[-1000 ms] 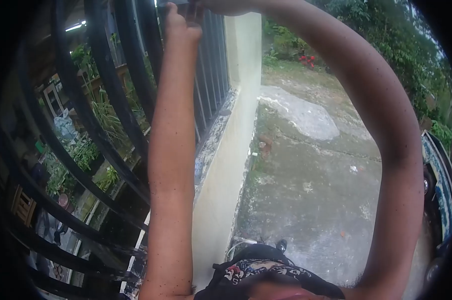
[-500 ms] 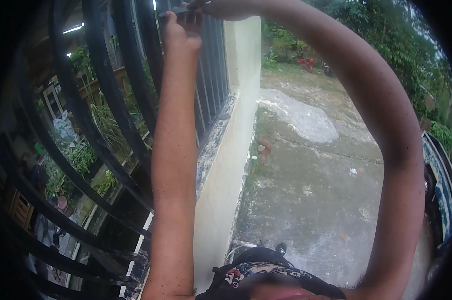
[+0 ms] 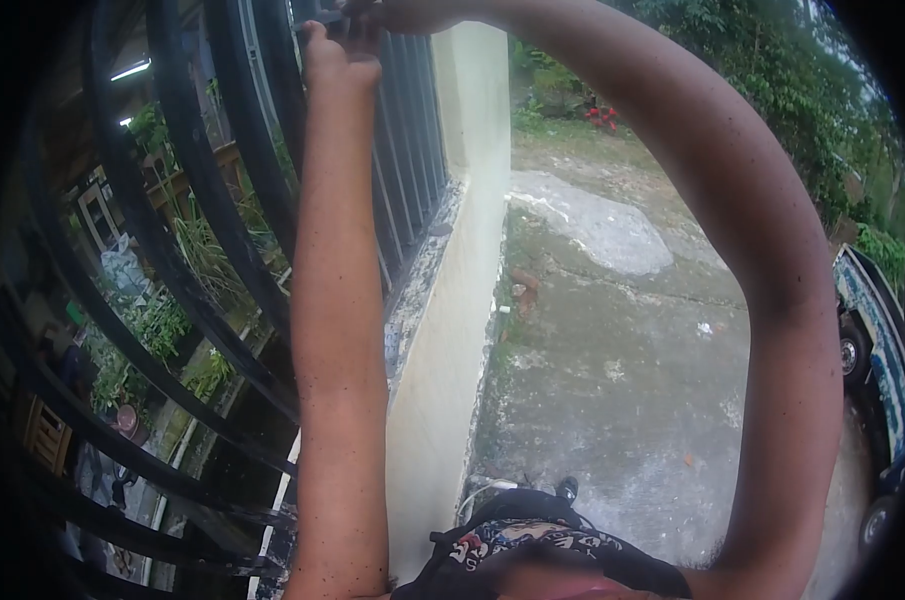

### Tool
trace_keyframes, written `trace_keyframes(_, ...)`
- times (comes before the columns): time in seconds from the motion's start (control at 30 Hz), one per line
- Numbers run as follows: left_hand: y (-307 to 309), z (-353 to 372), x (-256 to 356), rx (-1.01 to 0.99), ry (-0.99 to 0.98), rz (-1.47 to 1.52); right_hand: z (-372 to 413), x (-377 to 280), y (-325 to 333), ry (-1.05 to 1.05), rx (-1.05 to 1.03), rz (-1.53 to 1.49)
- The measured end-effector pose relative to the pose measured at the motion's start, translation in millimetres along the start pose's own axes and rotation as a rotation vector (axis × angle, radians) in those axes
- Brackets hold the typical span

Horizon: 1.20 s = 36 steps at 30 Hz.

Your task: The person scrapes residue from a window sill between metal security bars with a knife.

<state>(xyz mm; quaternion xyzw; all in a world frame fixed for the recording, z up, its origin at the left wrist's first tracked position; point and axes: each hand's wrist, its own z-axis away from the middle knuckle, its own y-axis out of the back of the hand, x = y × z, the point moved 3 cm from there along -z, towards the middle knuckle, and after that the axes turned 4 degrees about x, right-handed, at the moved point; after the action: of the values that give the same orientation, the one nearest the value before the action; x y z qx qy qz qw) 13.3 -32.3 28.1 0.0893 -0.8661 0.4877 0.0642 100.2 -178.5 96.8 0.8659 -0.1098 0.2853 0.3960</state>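
Left hand [image 3: 342, 58] raised in front of black metal-bar fence [image 3: 197, 155], which stands on person's left; thumb upright, fingers half-curled, hold on anything impossible to tell. Right hand [image 3: 404, 14] reaches over just beside it at same fence, fingers dark and blurred, openness and grip unclear. Cream wall [image 3: 432, 400] beneath fence; leafy plants [image 3: 152, 335] behind it. Concrete pavement [image 3: 612, 400] right of fence, blue-and-white vehicle [image 3: 877, 320] well apart from it.

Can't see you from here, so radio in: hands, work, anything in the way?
Left hand up by the dark bars, right hand beside it at picture's top. Anything held: can't make out. Bars close on the left.
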Motion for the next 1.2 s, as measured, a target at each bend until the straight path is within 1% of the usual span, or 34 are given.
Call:
trace_keyframes(0.03,2.0,21.5,-3.0,-0.001,0.001,0.000,5.3,-1.9,-4.1,0.036,0.085,-0.102)
trace_keyframes(0.07,6.6,33.5,-4.9,0.000,-0.020,-0.041,8.8,-0.1,-6.4,0.034,0.089,-0.100)
trace_keyframes(0.13,-0.4,34.3,-3.9,-0.009,-0.038,-0.079,16.5,0.9,-2.9,0.142,0.174,-0.213)
trace_keyframes(0.17,-10.7,27.0,-1.4,-0.019,-0.006,-0.032,6.5,5.2,-3.9,0.136,0.216,-0.113)
trace_keyframes(0.2,-14.9,23.6,-1.3,-0.019,0.028,0.012,5.8,4.3,-2.1,0.131,0.208,-0.116)
trace_keyframes(0.23,-14.7,24.3,-2.4,-0.010,0.032,0.011,5.7,3.8,3.5,0.064,0.176,-0.140)
trace_keyframes(0.27,-15.0,24.5,-1.7,0.032,0.010,-0.027,5.9,4.5,11.4,-0.003,0.150,-0.163)
trace_keyframes(0.3,-15.3,24.4,-1.1,0.071,-0.013,-0.066,21.9,1.8,21.3,-0.022,0.097,-0.237)
trace_keyframes(0.33,-14.9,26.2,-0.2,0.110,-0.038,-0.101,21.9,-0.4,18.0,-0.018,0.098,-0.238)
trace_keyframes(0.37,-6.2,35.9,-1.7,0.065,-0.010,-0.034,21.6,-4.3,11.4,0.039,0.108,-0.179)
trace_keyframes(0.43,2.3,44.4,-2.9,0.050,-0.015,-0.042,22.4,-9.2,2.6,0.148,0.152,-0.082)
trace_keyframes(0.47,2.7,44.3,-4.6,0.042,-0.012,-0.049,19.9,-4.6,2.1,0.141,0.153,-0.079)
trace_keyframes(0.5,-3.6,36.0,-3.3,0.046,0.011,-0.028,18.5,-0.7,5.5,0.072,0.171,-0.106)
trace_keyframes(0.57,-17.7,22.8,0.7,0.036,-0.002,-0.092,13.2,-0.7,6.2,-0.099,0.217,-0.211)
trace_keyframes(0.63,-17.9,21.1,1.7,0.039,-0.004,-0.116,18.7,-6.9,9.3,-0.088,0.200,-0.215)
trace_keyframes(0.7,-5.6,41.6,-1.6,0.114,0.001,-0.029,27.4,-11.4,10.1,-0.073,0.192,-0.215)
trace_keyframes(0.73,1.1,48.7,-2.5,0.080,0.014,-0.073,33.1,-13.9,9.2,-0.040,0.201,-0.189)
trace_keyframes(0.8,3.6,46.2,-4.3,0.051,-0.021,-0.113,35.5,-7.9,8.7,-0.010,0.209,-0.160)
trace_keyframes(0.87,-13.1,36.3,-3.0,0.027,-0.033,-0.134,22.3,-4.1,6.0,0.033,0.192,-0.215)
trace_keyframes(0.9,-13.8,15.1,1.1,0.017,-0.002,-0.184,31.0,-8.0,10.8,-0.031,0.250,-0.329)
trace_keyframes(0.93,-18.4,14.1,1.0,0.037,-0.019,-0.179,28.7,-9.2,6.8,-0.015,0.247,-0.331)
trace_keyframes(1.0,-8.6,23.3,-2.0,0.016,0.000,-0.111,28.1,-7.9,0.9,-0.058,0.225,-0.361)
trace_keyframes(1.03,-2.5,34.0,-4.5,0.014,-0.004,-0.109,31.1,-8.6,0.3,-0.052,0.172,-0.275)
trace_keyframes(1.07,4.9,46.7,-7.4,0.015,-0.013,-0.104,32.5,-6.8,-0.9,-0.052,0.177,-0.273)
trace_keyframes(1.13,0.1,53.2,-10.1,0.006,-0.014,-0.096,34.8,-3.7,-4.2,0.043,0.197,-0.172)
trace_keyframes(1.17,-7.0,49.3,-8.7,-0.007,-0.044,-0.138,32.0,-0.3,-7.1,0.038,0.191,-0.167)
trace_keyframes(1.2,-8.6,41.0,-6.3,-0.014,-0.074,-0.182,30.8,-2.5,-4.1,-0.021,0.226,-0.254)
